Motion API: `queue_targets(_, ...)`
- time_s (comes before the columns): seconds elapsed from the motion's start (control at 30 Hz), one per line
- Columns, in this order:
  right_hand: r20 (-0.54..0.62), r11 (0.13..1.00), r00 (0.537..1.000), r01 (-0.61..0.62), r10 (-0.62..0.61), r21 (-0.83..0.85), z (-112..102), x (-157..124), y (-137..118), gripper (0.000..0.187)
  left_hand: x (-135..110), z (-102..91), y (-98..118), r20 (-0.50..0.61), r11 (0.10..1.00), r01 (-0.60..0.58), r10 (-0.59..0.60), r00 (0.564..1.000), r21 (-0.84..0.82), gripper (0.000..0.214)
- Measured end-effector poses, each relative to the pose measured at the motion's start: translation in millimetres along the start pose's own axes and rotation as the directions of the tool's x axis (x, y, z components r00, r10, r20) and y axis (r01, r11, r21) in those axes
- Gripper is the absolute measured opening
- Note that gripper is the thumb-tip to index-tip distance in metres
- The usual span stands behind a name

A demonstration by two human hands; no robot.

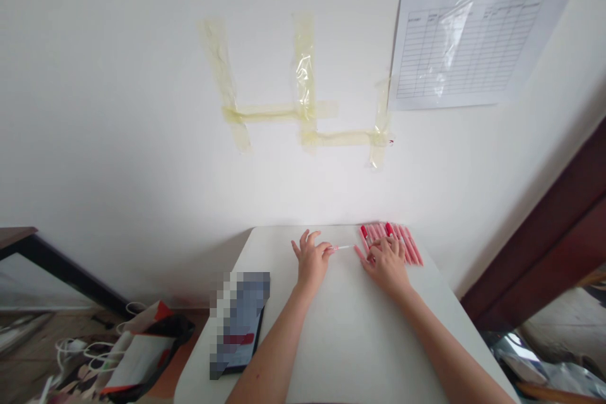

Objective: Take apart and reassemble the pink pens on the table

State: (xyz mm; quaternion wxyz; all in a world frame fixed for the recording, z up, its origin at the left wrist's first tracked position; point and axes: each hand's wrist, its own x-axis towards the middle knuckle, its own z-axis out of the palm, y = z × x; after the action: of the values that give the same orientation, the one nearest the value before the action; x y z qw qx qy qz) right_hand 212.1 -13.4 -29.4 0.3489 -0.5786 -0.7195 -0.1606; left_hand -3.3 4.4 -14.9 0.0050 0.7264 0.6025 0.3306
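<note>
Seen from above, two bare forearms reach forward over a white table (341,347) that stands against a white wall (142,107). The left hand (311,263) is narrowed to a pinch at its fingertips, and a thin white stick (343,247) seems to be held there, though the fingers hide its near end. The stick lies almost level across the table, running from the left hand toward the right. Its free end stops in the small gap just short of the right hand's thumb.

The right hand (386,267) is spread wide, palm down, with its fingers lying over a fanned row of pink pens (408,247) with red tips. It shows no clear grip on any one pen. The pens run away from the person, slanting to the right, so the stick points across their long axis. The right hand is the one nearer the pens, and it partly covers them, while the left hand is apart from them.

To the left of the arms, a dark tablet (239,322) lies on the table, blurred out. Strips of yellowed tape (303,76) cross the wall above, and a printed grid sheet (466,44) hangs to their right under clear plastic. A bag (146,353) and white cables (80,350) lie on the floor at lower left.
</note>
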Motion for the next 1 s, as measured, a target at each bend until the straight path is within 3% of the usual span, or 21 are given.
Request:
queue_targets(0.2,-0.065,0.998,0.998,-0.001,0.005,0.055,-3.2,2.2,4.6,0.025,0.0,0.9,-0.2,-0.002,1.000,0.002,-0.002,1.000,0.002,0.013)
queue_targets(0.67,-0.035,0.981,0.993,0.116,-0.112,0.156,0.4,0.9,8.7,0.017,-0.1,1.7,0.5,0.018,0.997,-0.071,0.072,0.997,-0.035,0.009)
queue_targets(1.0,-0.074,0.988,0.995,0.074,-0.064,0.134,-4.8,3.6,9.4,0.014,-0.3,3.7,-1.7,-0.007,0.999,-0.041,0.040,0.999,-0.016,0.010)
